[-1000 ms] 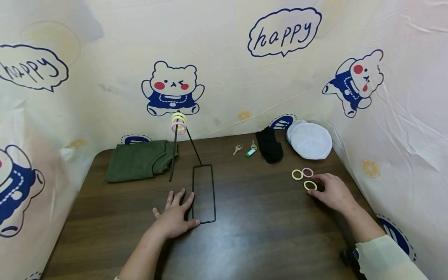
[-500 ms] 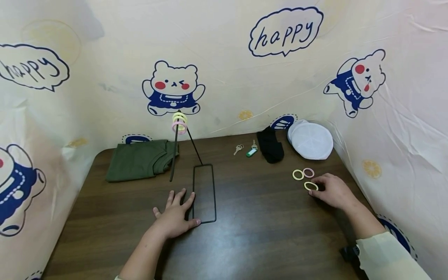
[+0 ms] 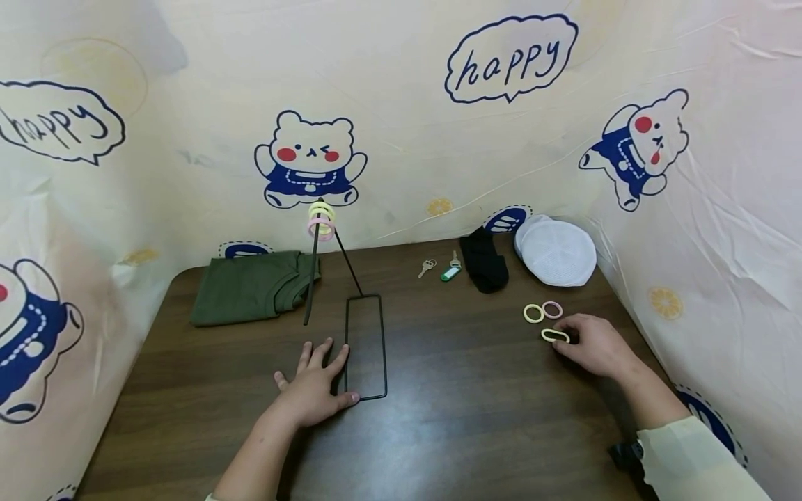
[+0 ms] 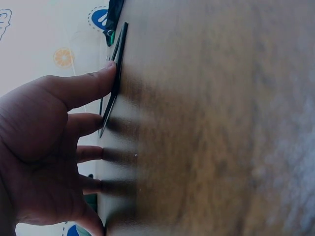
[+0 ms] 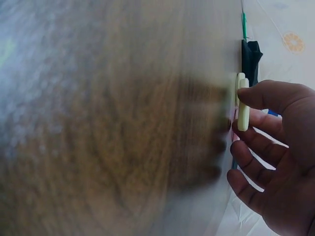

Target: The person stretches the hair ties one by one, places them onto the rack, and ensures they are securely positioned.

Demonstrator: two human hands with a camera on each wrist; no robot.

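Note:
My left hand (image 3: 310,393) lies with spread fingers on the table, thumb and index finger against the rectangular base of a black wire stand (image 3: 383,348). In the left wrist view the thumb (image 4: 93,86) presses on that thin base. At the right, my right hand (image 3: 595,344) pinches a pale yellow ring (image 3: 554,336) between thumb and fingers. The right wrist view shows this yellow ring (image 5: 243,105) edge-on, tilted up at the table surface. Just behind it lie another yellow ring (image 3: 533,314) and a pink ring (image 3: 553,309), side by side. Yellow and pink rings (image 3: 321,226) hang on the stand's top arm.
A folded dark green garment (image 3: 241,289) lies at the back left, behind the stand's hanging arm. Along the back edge are a loose key (image 3: 427,267), a green-tagged key (image 3: 450,272), a black cloth item (image 3: 484,261) and a white mesh cap (image 3: 557,252). A printed curtain surrounds the table.
The yellow ring at my right hand has tilted up from lying nearly flat, now pinched by the fingers. My left hand and the stand stay in place.

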